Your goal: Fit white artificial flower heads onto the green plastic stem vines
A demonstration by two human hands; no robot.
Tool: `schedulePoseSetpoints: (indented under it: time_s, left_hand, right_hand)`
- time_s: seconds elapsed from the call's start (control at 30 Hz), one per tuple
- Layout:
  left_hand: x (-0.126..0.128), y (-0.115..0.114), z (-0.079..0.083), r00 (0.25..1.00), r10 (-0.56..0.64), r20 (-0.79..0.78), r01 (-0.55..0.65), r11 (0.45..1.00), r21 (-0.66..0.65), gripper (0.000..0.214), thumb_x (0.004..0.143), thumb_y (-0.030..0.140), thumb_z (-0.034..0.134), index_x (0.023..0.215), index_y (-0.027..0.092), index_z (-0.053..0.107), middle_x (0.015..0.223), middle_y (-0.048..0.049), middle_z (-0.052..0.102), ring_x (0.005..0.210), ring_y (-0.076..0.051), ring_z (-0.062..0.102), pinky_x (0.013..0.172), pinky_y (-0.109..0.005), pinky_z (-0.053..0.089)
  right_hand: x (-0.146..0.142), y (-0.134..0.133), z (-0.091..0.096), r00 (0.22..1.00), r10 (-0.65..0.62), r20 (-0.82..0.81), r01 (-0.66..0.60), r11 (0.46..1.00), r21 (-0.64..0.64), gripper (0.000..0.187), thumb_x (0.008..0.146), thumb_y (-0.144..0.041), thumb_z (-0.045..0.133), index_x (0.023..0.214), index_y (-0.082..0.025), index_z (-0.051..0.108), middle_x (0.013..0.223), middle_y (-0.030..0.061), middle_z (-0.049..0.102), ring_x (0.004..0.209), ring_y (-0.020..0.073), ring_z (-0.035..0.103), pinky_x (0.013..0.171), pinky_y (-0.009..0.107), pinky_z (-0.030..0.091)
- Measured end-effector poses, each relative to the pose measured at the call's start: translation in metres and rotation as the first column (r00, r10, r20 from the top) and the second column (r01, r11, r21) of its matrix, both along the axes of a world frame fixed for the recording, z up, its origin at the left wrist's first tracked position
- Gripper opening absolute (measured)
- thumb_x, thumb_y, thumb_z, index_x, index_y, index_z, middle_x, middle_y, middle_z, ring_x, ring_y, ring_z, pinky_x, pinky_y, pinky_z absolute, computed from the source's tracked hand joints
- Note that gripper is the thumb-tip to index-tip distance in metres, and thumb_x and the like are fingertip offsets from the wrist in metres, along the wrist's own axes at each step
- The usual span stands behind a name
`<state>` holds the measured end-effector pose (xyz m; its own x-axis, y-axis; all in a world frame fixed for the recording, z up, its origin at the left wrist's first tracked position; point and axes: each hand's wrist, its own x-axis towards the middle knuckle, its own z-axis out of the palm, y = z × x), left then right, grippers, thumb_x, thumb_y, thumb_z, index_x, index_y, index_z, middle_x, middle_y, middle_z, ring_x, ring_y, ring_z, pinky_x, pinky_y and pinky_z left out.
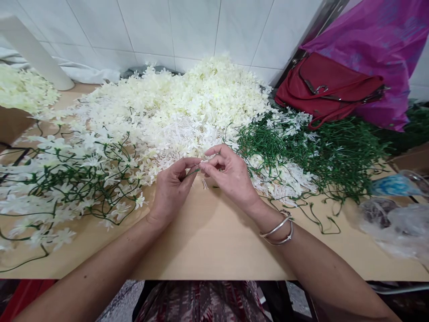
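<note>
Over the middle of the table, my left hand (171, 190) is closed in a pinch on a thin green plastic stem (192, 171). My right hand (232, 178) meets it fingertip to fingertip, its thumb and forefinger pinching a small white piece (201, 163), mostly hidden, at the stem's end. Just behind both hands spreads a heap of loose cream-white artificial flower heads (214, 96), with thin white stamens (181, 132) in front of it. Green stems (263, 141) lie piled beyond my right hand. Left of my left hand are white flowers on green stems (90, 172).
A red handbag (330, 85) and a purple plastic bag (372, 49) sit at the back right. Clear plastic bags (398, 223) lie on the right. A white roll (36, 53) leans at the back left, near the tiled wall (194, 27). The wooden table's (214, 250) front edge is close to me.
</note>
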<state>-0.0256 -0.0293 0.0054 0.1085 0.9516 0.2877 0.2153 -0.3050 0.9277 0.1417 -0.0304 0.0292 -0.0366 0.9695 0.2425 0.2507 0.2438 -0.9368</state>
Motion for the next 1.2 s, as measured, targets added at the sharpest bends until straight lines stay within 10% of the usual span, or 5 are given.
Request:
schedulePoseSetpoints:
  time_s: [0.23, 0.4, 0.77, 1.2]
  left_hand:
    - [0.004, -0.003, 0.005, 0.982, -0.057, 0.182, 0.059, 0.998, -0.006, 0.02, 0.089, 0.03, 0.073, 0.106, 0.022, 0.067, 0.106, -0.0056, 0.074, 0.091, -0.018, 0.071, 0.073, -0.024, 0.049]
    - [0.002, -0.004, 0.01, 0.981, -0.043, 0.19, 0.06, 0.995, -0.085, 0.033, 0.086, 0.018, 0.069, 0.117, 0.024, 0.06, 0.113, -0.0044, 0.07, 0.062, -0.01, 0.051, 0.059, -0.024, 0.04]
    - [-0.001, 0.004, 0.012, 0.946, -0.13, 0.297, 0.163, 0.983, -0.087, 0.022, 0.099, 0.037, 0.065, 0.11, 0.022, 0.078, 0.097, -0.0052, 0.074, 0.075, -0.014, 0.055, 0.075, -0.027, 0.048]
    - [-0.002, 0.006, 0.015, 0.899, -0.084, 0.43, 0.201, 0.951, -0.236, 0.03, 0.083, 0.045, 0.084, 0.104, 0.024, 0.082, 0.09, -0.0037, 0.082, 0.044, -0.005, 0.035, 0.042, -0.024, 0.027]
  right_hand:
    - [0.007, 0.005, -0.002, 0.988, -0.084, 0.13, 0.04, 0.948, 0.315, 0.001, 0.089, -0.022, 0.075, 0.09, -0.023, 0.075, 0.102, 0.0047, 0.071, 0.096, 0.0196, 0.067, 0.083, 0.033, 0.054]
    - [0.011, 0.003, -0.001, 0.992, -0.007, 0.128, -0.05, 0.9, 0.433, 0.012, 0.098, -0.018, 0.064, 0.093, -0.025, 0.073, 0.115, 0.0064, 0.077, 0.11, 0.0214, 0.071, 0.102, 0.042, 0.054]
    - [0.027, 0.018, 0.0, 0.962, 0.22, -0.164, -0.228, 0.973, -0.029, 0.032, 0.087, -0.052, 0.078, 0.089, -0.022, 0.067, 0.079, 0.0008, 0.074, 0.076, 0.0168, 0.07, 0.077, 0.032, 0.058]
    - [0.027, 0.015, 0.004, 0.924, 0.27, -0.272, -0.313, 0.941, -0.13, 0.036, 0.082, -0.055, 0.083, 0.088, -0.023, 0.069, 0.093, 0.0025, 0.075, 0.086, 0.0167, 0.07, 0.084, 0.032, 0.058]
